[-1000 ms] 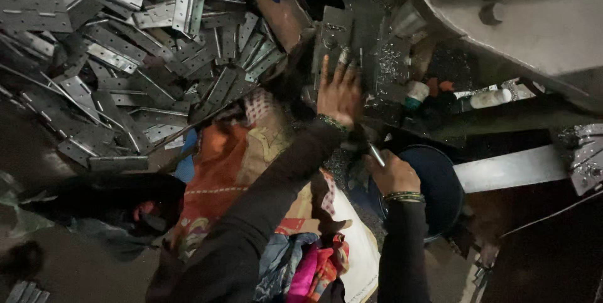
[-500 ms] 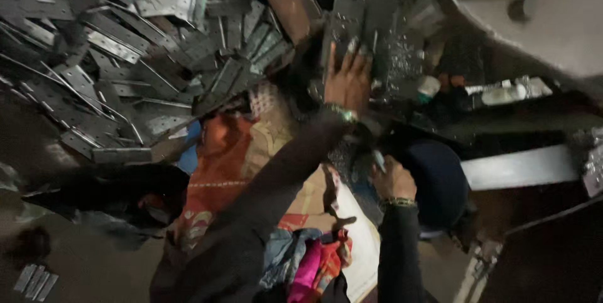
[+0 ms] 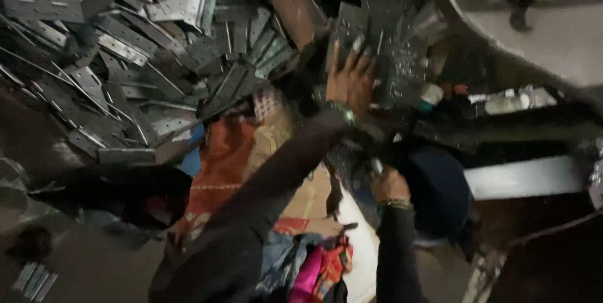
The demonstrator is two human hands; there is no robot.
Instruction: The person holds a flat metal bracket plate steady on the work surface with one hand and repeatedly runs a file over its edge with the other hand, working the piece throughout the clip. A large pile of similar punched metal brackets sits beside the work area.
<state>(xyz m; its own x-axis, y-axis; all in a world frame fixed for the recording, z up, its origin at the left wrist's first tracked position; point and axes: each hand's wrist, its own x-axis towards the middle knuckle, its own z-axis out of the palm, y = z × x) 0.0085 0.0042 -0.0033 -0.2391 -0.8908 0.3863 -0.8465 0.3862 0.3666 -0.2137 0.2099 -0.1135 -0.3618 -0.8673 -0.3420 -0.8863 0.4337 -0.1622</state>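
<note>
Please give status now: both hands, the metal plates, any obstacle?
Left hand flat on perforated metal plate. Right hand closed on small tool. Another person's arm close beside plate.

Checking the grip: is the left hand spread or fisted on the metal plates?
Spread: the left hand lies flat, fingers apart, on the perforated metal plates.

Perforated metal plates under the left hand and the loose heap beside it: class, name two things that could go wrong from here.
The bare left hand presses on perforated metal plates; their edges might cut it. The heap of metal strips lies loosely piled beside the arm, so pieces could slide down. The right hand grips a small object, too blurred to identify.
</note>
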